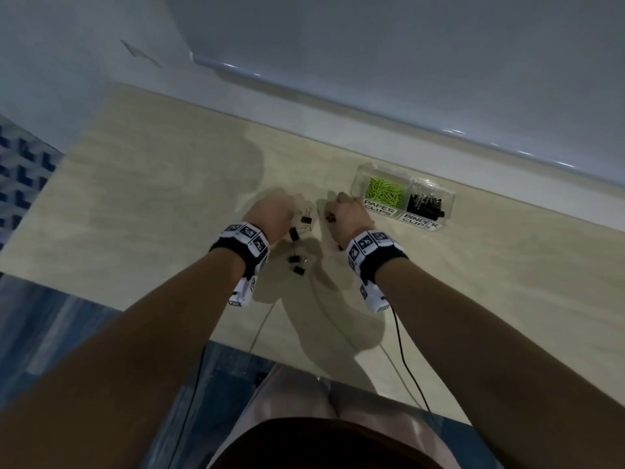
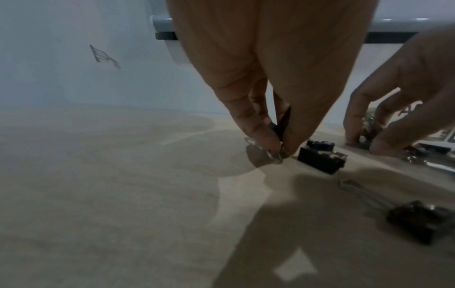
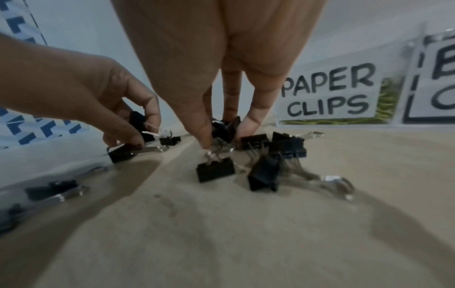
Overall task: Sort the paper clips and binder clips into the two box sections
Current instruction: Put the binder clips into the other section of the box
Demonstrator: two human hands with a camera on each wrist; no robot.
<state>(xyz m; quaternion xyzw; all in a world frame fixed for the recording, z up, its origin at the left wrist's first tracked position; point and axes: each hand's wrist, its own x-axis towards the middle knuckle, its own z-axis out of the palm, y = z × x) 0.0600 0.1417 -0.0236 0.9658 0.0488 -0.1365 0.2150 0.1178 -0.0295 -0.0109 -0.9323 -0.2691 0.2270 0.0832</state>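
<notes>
Both hands are low over the pale wood-grain tabletop (image 1: 169,204), set near each other but not touching.

The left hand (image 1: 272,214) has thumb and forefinger pinched together on a small black binder clip with silver wire handles (image 2: 283,124), at or just above the surface. The right hand (image 1: 348,214) has its fingertips (image 3: 205,140) closed round another black binder clip (image 3: 225,126) out of a loose cluster.

More loose black binder clips (image 1: 297,247) lie scattered between and just behind the two wrists. The right wrist view shows several more bunched beside the right fingers, some tipped on edge, handles tangled.

The clear plastic two-section box (image 1: 449,211) sits just right of the right hand, near the table's far edge. Its left section, labelled PAPER CLIPS, holds lime-green paper clips (image 1: 385,191). Its right section, labelled BINDER CLIPS, holds a pile of black binder clips (image 1: 424,203).

No green clips visible loose on the table, so the paper-clip half looks finished. The step in hand appears to be the binder-clip pickup, both hands at once.

The next move calls for lifting each pinched clip free of its neighbours without dragging snagged handles along. Then each must be carried past the green section and released over the far-right section. The left hand has the longer reach.
</notes>
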